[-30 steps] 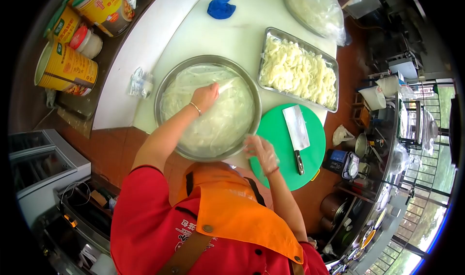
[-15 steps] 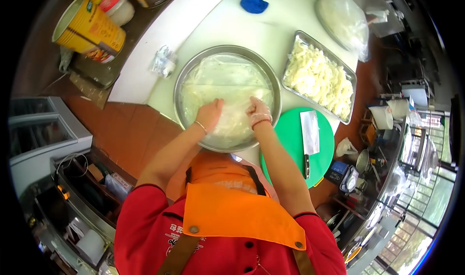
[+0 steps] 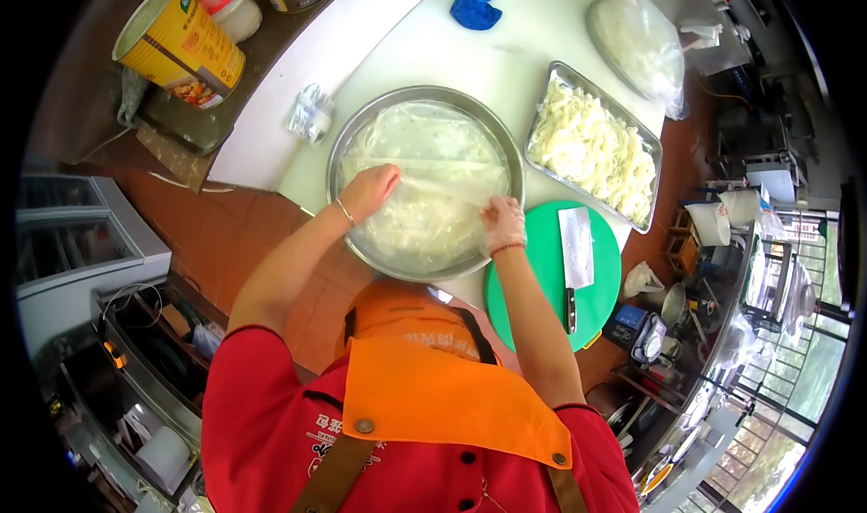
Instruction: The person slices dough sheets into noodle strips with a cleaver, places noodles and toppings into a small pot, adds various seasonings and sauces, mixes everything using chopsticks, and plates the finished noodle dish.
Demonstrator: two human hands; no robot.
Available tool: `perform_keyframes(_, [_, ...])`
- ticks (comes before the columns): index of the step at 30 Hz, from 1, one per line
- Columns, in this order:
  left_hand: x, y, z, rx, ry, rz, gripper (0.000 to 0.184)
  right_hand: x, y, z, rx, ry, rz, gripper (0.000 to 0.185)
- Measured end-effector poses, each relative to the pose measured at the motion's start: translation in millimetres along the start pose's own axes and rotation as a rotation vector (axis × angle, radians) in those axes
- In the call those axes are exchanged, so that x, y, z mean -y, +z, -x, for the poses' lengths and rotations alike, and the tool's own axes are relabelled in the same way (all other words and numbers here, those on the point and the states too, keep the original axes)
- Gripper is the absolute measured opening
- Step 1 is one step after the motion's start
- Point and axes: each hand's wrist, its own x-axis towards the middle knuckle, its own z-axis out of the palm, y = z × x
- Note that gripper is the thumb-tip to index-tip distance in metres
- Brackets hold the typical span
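Observation:
A round metal basin (image 3: 339, 152) stands at the table's near edge, holding pale food under a clear plastic sheet or bag (image 3: 433, 177). Over the basin's left side, my left hand (image 3: 371, 191) is closed on the plastic's edge. My right hand (image 3: 501, 223), in a clear disposable glove, pinches the same edge at the right side. Between both hands the plastic is drawn into a taut fold. Right of the basin lies a green round cutting board (image 3: 533, 278) with a cleaver (image 3: 576, 247) on it.
A metal tray (image 3: 652, 208) of pale cut pieces sits at the right. Behind it is a plastic-covered round container (image 3: 637, 43). A blue crumpled item (image 3: 475, 10) and a small clear packet (image 3: 309, 114) lie on the table. Yellow tins (image 3: 185, 48) stand at upper left.
My hands have moved apart, the left to the left and upward, the right to the right. The plastic between them has stretched into a straighter fold.

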Motion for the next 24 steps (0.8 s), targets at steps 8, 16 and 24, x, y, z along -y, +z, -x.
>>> perform_keyframes(8, [-19, 3, 36, 0.034, 0.121, -0.295, 0.022, -7, -56, 17, 0.122, 0.044, 0.355, 0.015])
perform_keyframes(16, [-6, 24, 10, 0.173, 0.067, -0.390, 0.018, -19, -26, 10, 0.078, 0.005, 0.508, 0.014])
perform_keyframes(24, [16, 41, -6, 0.271, 0.105, -0.462, 0.015, -60, -53, -30, 0.181, -0.260, 0.658, 0.016])
